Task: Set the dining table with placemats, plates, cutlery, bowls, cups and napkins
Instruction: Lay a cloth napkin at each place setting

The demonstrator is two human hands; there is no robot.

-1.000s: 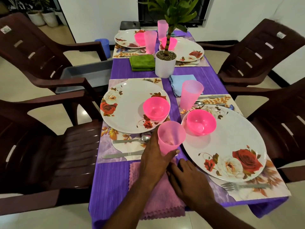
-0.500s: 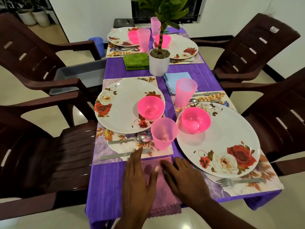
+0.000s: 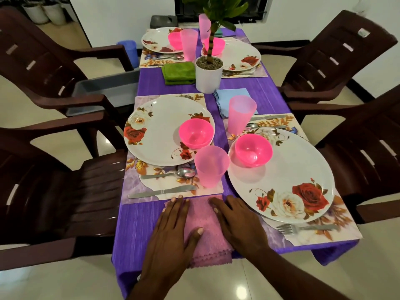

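A pink napkin [image 3: 203, 226] lies at the near edge of the purple tablecloth [image 3: 138, 221]. My left hand [image 3: 171, 230] lies flat on its left side and my right hand [image 3: 236, 221] lies flat on its right side, fingers straight. Just beyond them stands a pink cup [image 3: 211, 166] on the near left placemat [image 3: 134, 187], beside a spoon [image 3: 171, 173] and a knife [image 3: 162, 191]. A floral plate [image 3: 158, 135] there carries a pink bowl [image 3: 195, 133]. The near right plate [image 3: 303, 169] holds another pink bowl [image 3: 253, 149], with a fork [image 3: 303, 228] in front.
A white plant pot [image 3: 208, 74] stands mid-table, with a green napkin [image 3: 178, 72] and a blue napkin [image 3: 229, 97] near it. Another pink cup [image 3: 241, 113] stands right of centre. Two more place settings sit at the far end. Brown chairs [image 3: 54, 187] flank both sides.
My left hand has let go of the pink cup, which now stands on the left placemat, and has come down flat on the pink napkin. My right hand stayed on the napkin.
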